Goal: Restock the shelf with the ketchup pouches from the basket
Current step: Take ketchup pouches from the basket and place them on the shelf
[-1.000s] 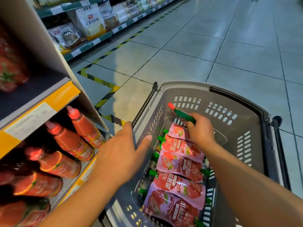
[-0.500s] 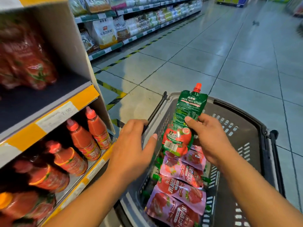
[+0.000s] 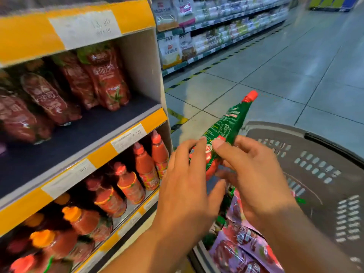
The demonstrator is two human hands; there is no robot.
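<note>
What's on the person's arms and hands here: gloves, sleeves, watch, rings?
Nothing worn that shows. The left hand and right hand are bare, with no gloves and no rings visible. Both forearms are bare to the frame edge: no sleeve cuffs, watch or wristband in view. Fingernails are short and unpainted. Motion blur could hide small marks.

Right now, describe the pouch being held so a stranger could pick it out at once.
Find the grey basket at lower right, beside the shelf. Above its near rim, the left hand and right hand hold one ketchup pouch up. Unlike the pink pouches lying in the basket, it is green-topped with a red cap.
</note>
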